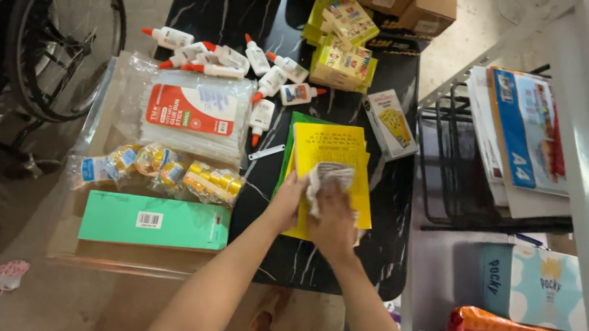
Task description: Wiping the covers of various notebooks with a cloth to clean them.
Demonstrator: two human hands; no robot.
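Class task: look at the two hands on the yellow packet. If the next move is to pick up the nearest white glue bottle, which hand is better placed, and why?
Probably the left hand. It lies nearer the glue bottle, which is up and left of the yellow packet. The right hand presses a crumpled cloth and would have to cross over.

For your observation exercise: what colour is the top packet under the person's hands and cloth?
Yellow packet, seen in the head view, lying on a green one, under the cloth.

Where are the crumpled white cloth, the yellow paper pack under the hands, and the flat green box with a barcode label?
crumpled white cloth (326,180), head view, on its bunched middle above the hands.
yellow paper pack (333,145), head view, on its bare upper face.
flat green box (178,227), head view, on its plain top right of the label.
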